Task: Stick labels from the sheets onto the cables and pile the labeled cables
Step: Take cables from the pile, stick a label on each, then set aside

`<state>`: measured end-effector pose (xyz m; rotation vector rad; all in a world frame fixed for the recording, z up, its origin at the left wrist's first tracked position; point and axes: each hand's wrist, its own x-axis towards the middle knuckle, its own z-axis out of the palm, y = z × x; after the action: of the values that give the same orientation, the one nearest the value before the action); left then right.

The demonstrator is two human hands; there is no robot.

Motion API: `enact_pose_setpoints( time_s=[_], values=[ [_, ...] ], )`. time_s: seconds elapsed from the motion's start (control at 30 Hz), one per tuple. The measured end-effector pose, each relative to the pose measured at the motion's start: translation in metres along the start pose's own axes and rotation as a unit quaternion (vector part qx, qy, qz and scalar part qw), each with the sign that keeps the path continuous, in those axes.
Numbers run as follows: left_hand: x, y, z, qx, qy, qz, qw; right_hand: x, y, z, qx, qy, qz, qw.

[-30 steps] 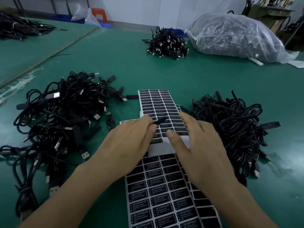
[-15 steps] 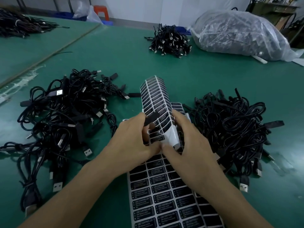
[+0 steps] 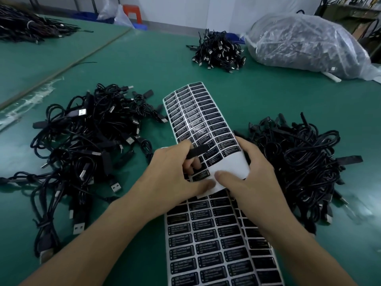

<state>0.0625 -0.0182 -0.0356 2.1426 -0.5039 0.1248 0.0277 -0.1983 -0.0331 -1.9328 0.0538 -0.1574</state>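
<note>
- The left hand [image 3: 175, 172] curls its fingers round a flat black cable piece [image 3: 198, 152], thumb on the lower edge of the raised glossy sheet of black labels [image 3: 198, 120]
- The right hand [image 3: 253, 178] pinches that sheet's bare white backing, thumb on top
- The sheet looks light and floppy, bowing upward; a label should peel best from a corner
- A second label sheet [image 3: 216, 244] lies flat below on the green table [image 3: 144, 69], between the left black cable pile [image 3: 88, 145] and right black cable pile [image 3: 299, 162]
- Far off, a clear plastic bag [image 3: 305, 42] seems to hold more cables
</note>
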Motion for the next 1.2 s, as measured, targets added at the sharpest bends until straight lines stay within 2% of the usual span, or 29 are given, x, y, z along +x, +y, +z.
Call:
enact_pose_setpoints(
  time_s=[0.33, 0.7, 1.2],
  values=[
    [-0.004, 0.008, 0.005, -0.02, 0.034, 0.017, 0.999, 0.005, 0.003, -0.004, 0.107, -0.003, 0.03, 0.994],
    [-0.004, 0.008, 0.011, 0.034, 0.078, 0.07, 0.994, 0.002, 0.002, 0.0, 0.097, -0.016, 0.014, 0.995],
    [-0.001, 0.006, 0.008, -0.027, 0.04, -0.006, 0.999, -0.001, 0.004, 0.006, 0.118, -0.006, 0.006, 0.993]
  ],
)
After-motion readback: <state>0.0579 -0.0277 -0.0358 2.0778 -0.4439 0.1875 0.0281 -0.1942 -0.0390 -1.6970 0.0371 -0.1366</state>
